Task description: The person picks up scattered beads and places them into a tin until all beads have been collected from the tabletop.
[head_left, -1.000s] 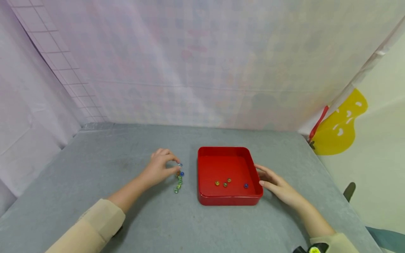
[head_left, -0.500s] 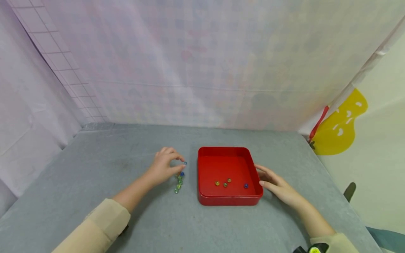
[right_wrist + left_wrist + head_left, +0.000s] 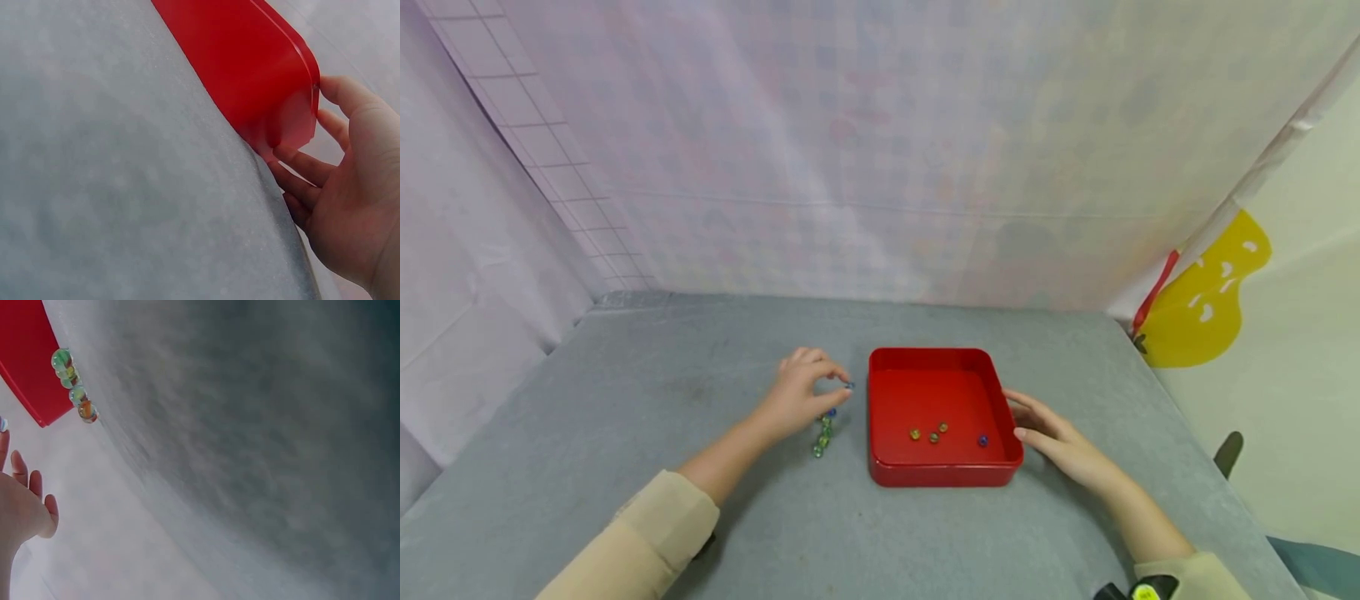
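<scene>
Left hand [image 3: 801, 392]: thumb and finger pinch bluish marble [image 3: 851, 386] | Red tray [image 3: 943, 476]: just right of left hand, apart | Marble row [image 3: 827, 431]: near side of left hand, axis toward person | Right hand [image 3: 1063, 446]: relaxed fingers touch red tray

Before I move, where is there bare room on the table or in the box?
Bare table: left of the left hand, behind the box and in front of it. The box's far half is bare; four marbles lie in its near half. Crowded: left of the box, by the marble row and left hand; right of it, by the right hand.
</scene>
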